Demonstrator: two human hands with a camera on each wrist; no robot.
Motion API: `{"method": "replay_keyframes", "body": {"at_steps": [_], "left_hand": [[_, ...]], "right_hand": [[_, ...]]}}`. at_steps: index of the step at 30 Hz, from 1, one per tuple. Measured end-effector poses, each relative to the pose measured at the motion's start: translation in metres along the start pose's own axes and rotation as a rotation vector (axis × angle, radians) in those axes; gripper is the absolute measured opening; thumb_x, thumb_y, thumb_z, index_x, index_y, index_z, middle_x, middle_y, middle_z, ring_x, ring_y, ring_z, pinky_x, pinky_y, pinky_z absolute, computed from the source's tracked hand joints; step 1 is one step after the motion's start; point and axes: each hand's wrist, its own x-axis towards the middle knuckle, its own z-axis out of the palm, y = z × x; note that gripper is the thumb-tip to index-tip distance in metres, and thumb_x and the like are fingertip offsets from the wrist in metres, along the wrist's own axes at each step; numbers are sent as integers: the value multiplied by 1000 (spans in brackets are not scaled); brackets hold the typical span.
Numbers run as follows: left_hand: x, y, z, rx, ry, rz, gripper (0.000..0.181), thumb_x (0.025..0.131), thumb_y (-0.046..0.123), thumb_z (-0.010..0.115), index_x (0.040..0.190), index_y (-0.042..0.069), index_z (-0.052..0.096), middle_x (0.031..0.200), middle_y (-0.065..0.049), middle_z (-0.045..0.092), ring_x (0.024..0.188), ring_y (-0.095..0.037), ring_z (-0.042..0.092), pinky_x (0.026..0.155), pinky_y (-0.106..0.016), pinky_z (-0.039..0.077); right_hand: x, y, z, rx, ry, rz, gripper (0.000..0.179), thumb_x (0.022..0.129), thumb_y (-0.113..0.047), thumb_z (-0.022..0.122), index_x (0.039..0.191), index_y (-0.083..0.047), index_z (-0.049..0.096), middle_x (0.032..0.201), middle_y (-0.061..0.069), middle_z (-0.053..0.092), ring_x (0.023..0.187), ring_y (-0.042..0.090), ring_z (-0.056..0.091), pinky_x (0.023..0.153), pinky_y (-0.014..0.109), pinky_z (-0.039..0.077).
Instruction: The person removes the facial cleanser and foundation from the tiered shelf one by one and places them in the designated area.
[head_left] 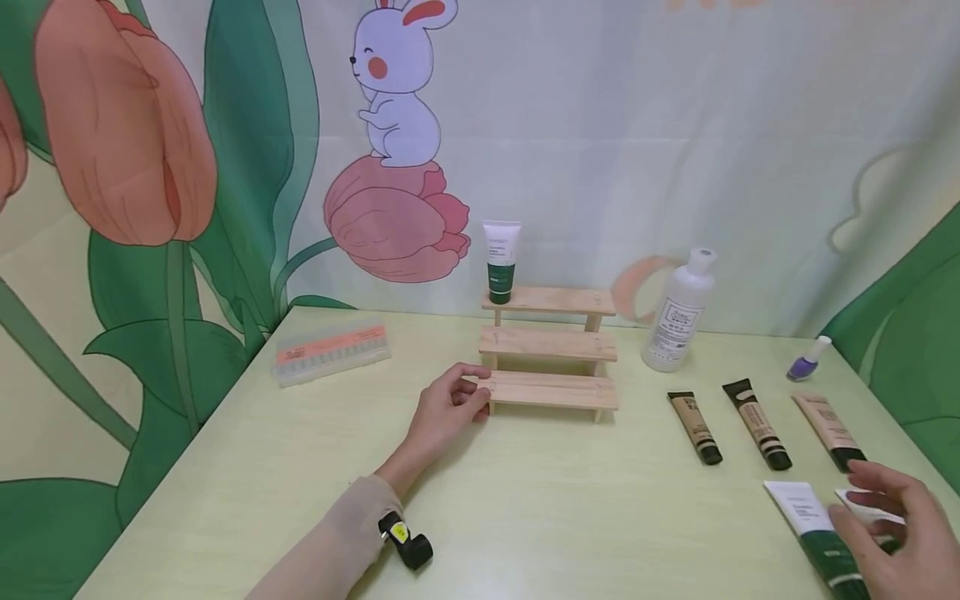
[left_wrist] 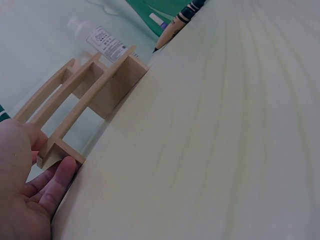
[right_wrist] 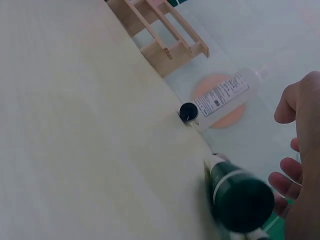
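A small three-step wooden display stand [head_left: 551,390] stands at the middle of the table. My left hand [head_left: 448,406] grips the left end of its lowest step, with the thumb at the front side in the left wrist view. On the top step, at its left end, a white and green cosmetic tube [head_left: 502,262] stands upright on its cap. My right hand [head_left: 896,529] hovers with parted fingers over a second white and green tube [head_left: 870,500], which it partly hides. A third such tube [head_left: 813,533] lies just left of that hand.
Two brown tubes [head_left: 695,427] [head_left: 759,425] and a beige tube [head_left: 828,429] lie at the right. Behind them stand a white bottle [head_left: 678,312] and a small purple bottle [head_left: 807,360]. A clear flat case [head_left: 332,354] lies at the back left. A printed curtain [head_left: 570,150] hangs behind the table.
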Motion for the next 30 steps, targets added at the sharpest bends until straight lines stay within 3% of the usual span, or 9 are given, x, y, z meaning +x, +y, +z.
{"method": "replay_keyframes", "body": {"at_steps": [2,5,8,11,17,30], "left_hand": [[0,0,0,1,0,2,25,109,13,73,134,14,73,103,-11,76,87,-22,79,80,-30,69],[0,0,1,0,0,0,25,109,12,73,134,14,73,104,-12,76,87,-22,79,80,-31,69],[-1,1,1,-3,1,2,25,109,12,72,134,13,73,104,-13,76,87,-22,79,80,-31,69],[-1,1,1,-2,1,-1,25,109,12,73,133,13,73,104,-13,76,87,-22,78,80,-32,69],[-1,1,1,-2,6,-9,25,108,13,74,133,15,74,103,-10,76,86,-20,78,80,-31,68],[0,-1,0,-2,11,-5,24,108,13,74,132,16,74,103,-10,76,85,-19,78,80,-31,68]], "right_hand": [[3,-4,0,51,-1,-37,61,111,-6,64,164,4,36,153,24,47,120,17,52,78,10,40],[9,-11,2,117,1,-116,63,111,-4,64,166,-2,34,157,18,44,120,-3,48,82,1,41],[15,-23,6,188,-14,-196,68,111,-4,65,170,-12,32,161,16,43,124,-13,47,87,-3,42],[24,-39,10,261,-54,-253,72,112,-8,66,173,-22,30,163,11,43,130,-12,49,92,-3,44],[46,-84,17,493,-141,-386,72,108,-5,73,169,-21,37,153,-8,50,131,-3,58,95,6,54],[76,-183,53,771,-281,-537,69,105,0,74,164,-17,42,154,3,51,139,20,58,99,14,58]]}}
